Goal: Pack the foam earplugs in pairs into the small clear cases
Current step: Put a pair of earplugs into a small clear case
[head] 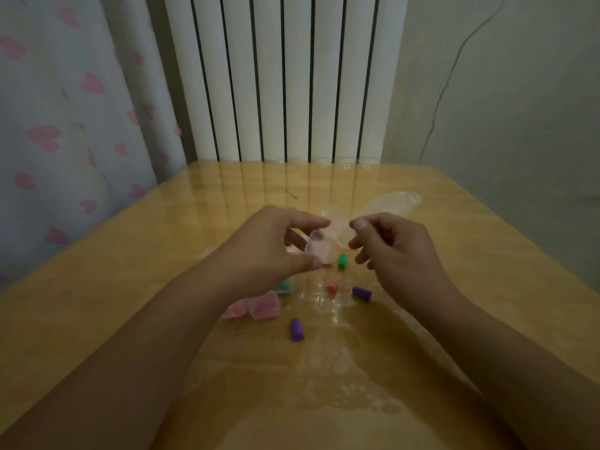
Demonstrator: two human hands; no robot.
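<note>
My left hand (pixel 266 248) pinches a small clear case (pixel 319 251) with something pink inside, held just above the table. My right hand (pixel 396 245) hovers beside it with fingers loosely curled and nothing visibly held. Loose earplugs lie below the hands: a green one (pixel 342 261), a pink one (pixel 333 285), a purple one (pixel 361 292) and a second purple one (pixel 296 329). Two cases with pink earplugs (pixel 264 307) and a case with green contents (pixel 285 285) lie under my left wrist, partly hidden.
A clear plastic bag (pixel 383 209) lies behind the hands on the glossy wooden table (pixel 162 254). A white radiator stands against the wall at the table's far edge, and a heart-patterned curtain hangs at the left.
</note>
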